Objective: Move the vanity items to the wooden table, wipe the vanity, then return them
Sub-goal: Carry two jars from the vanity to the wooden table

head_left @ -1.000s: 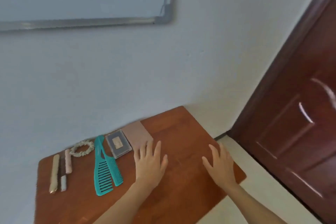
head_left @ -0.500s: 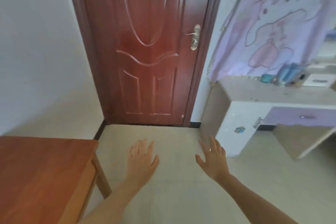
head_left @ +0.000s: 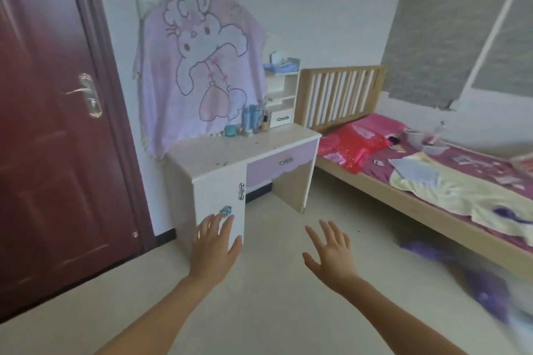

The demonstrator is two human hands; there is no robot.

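Ahead beside a dark red door (head_left: 52,124), white vanity with lilac drawer (head_left: 219,153), small bottles and jars (head_left: 251,124) clustered at its back edge, left hand (head_left: 215,248) and right hand (head_left: 331,251) raised, fingers spread, holding nothing

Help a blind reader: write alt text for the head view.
An open, empty left hand and right hand reach toward a white vanity with bottles and jars at its back. Cartoon blanket behind it, red door left, cluttered bed right.
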